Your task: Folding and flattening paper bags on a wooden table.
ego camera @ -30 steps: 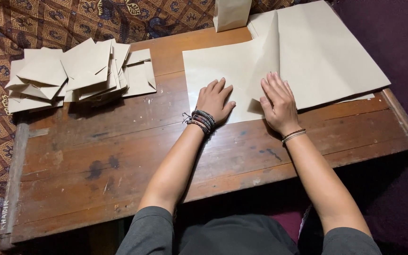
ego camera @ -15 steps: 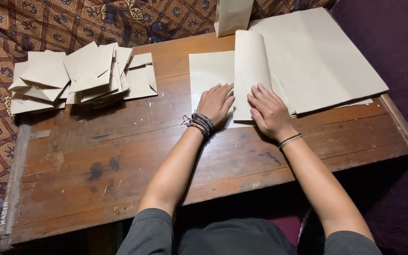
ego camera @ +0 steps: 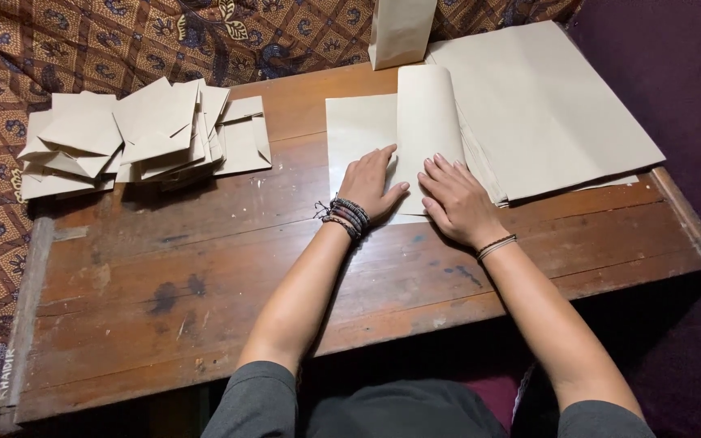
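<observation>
Fold step in hand: left hand (ego camera: 371,185) and right hand (ego camera: 458,201), fingers released and flat, press the tan sheet (ego camera: 391,134) at worktop (ego camera: 204,268) centre (flap curled over); next likely needs creasing pressure.

Far left: heap of folded paper envelopes (ego camera: 135,134) on table (ego camera: 204,276).
Far centre: upright paper bag (ego camera: 400,31).
Backdrop: patterned batik cloth (ego camera: 123,40).

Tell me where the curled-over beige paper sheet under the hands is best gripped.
Probably by the raised rolled fold of the curled-over beige paper sheet, coming from its right. That part arches off the brown wooden table, while the near edge is pinned flat by the left hand and right hand.
</observation>
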